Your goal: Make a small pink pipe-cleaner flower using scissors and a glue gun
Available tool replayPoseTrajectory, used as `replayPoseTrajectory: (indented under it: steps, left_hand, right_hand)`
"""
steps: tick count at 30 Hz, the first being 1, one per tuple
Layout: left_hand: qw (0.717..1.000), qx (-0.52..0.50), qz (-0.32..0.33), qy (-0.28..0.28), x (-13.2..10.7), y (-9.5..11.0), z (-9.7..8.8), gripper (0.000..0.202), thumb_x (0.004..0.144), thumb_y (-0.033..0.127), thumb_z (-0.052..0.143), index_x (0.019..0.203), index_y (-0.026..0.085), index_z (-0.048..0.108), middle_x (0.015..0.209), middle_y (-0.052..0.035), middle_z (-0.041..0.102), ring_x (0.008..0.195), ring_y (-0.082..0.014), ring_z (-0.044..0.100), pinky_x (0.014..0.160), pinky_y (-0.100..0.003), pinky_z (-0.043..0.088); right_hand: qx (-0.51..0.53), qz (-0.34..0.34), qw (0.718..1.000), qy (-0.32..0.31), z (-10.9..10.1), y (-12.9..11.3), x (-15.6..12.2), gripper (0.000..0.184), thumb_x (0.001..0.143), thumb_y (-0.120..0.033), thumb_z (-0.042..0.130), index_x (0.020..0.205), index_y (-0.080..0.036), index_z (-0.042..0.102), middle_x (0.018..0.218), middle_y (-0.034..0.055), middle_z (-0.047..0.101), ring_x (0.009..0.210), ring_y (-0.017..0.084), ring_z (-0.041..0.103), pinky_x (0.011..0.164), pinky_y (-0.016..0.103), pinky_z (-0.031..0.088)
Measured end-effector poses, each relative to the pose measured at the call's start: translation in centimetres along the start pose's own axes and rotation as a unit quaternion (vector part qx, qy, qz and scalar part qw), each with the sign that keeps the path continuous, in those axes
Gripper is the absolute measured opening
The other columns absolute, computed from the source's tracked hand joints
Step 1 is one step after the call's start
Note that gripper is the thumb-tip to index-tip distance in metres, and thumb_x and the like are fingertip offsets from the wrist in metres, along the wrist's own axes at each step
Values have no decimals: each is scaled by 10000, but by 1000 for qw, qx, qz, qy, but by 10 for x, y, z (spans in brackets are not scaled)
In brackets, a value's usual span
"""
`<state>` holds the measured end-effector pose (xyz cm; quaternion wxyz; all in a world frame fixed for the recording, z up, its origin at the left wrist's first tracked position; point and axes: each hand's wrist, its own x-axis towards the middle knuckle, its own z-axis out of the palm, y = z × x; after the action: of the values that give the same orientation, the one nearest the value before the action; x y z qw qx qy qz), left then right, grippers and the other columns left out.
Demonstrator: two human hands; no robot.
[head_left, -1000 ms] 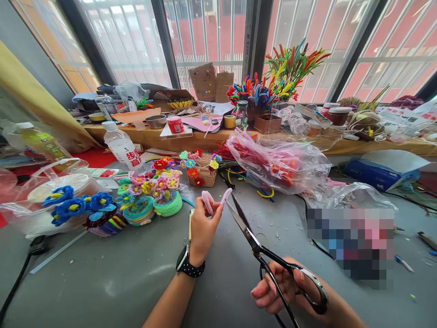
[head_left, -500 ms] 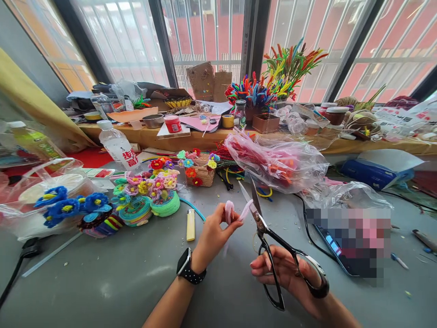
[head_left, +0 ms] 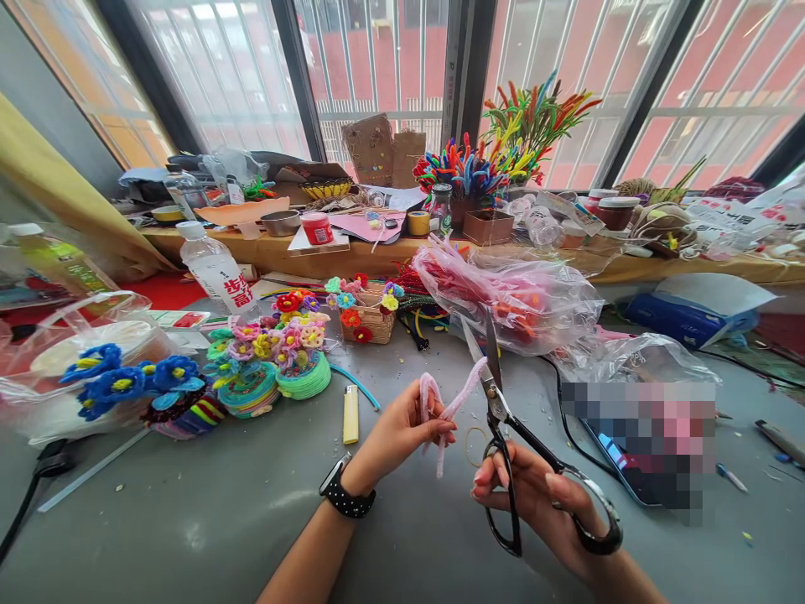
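My left hand (head_left: 408,432), with a black-strapped watch at the wrist, pinches a pale pink pipe cleaner (head_left: 469,388) that is bent into a loop. One end hangs below my fingers; the other slants up to the right, touching the scissor blades. In my right hand (head_left: 547,495) are large black-handled scissors (head_left: 498,407), fingers through the handles, blades parted and pointing up. A yellow lighter (head_left: 350,414) lies on the table left of my left hand. Farther left stand small coiled pots (head_left: 304,376) of colourful pipe-cleaner flowers and a pot of blue flowers (head_left: 122,382).
A clear bag of pink and red pipe cleaners (head_left: 509,294) lies behind the scissors. To the right are a partly blurred phone (head_left: 620,461), a black cable (head_left: 563,403) and a blue tissue pack (head_left: 692,310). A water bottle (head_left: 214,268) stands at the back left.
The scissors and my right hand have shifted slightly right, and the blades have tilted more upright. More of the pink pipe cleaner now stretches out between my left hand and the blades.
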<state>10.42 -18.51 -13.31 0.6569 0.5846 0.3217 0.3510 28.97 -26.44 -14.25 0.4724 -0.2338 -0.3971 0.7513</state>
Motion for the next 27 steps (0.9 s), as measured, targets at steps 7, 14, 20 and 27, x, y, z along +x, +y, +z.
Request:
replayPoseTrajectory:
  steps: [7,14,20,27]
  left_hand:
    - [1000,-9,23,6,0,-1,-2,258,693,217,622,718,176,368,681,24,547,594,-103,585,537,-211,426]
    - [999,-21,19,22,2,-1,-1,293,661,226,649,658,174,360,645,27,559,579,-110,590,522,-208,420]
    - [996,-10,50,72,2,-2,0,222,647,216,661,653,150,449,594,42,522,563,-96,569,555,-213,435]
    - [994,-7,57,88,0,1,-3,277,632,255,671,615,158,413,607,34,529,582,-115,585,566,-226,443]
  right_hand:
    - [-22,-65,998,12,0,8,4,364,645,-474,568,852,-175,587,742,31,506,635,128,491,680,302,438]
    - [-39,-85,995,18,1,9,3,386,640,-519,568,795,-166,557,555,-39,404,406,42,318,448,206,384]
    - [-89,-75,993,-2,1,9,-2,410,606,-526,613,783,-166,530,522,-38,456,385,51,398,507,266,468]
    - [-97,-70,993,-22,5,3,-4,386,627,-513,589,771,-163,517,517,-37,454,387,65,420,562,329,493]
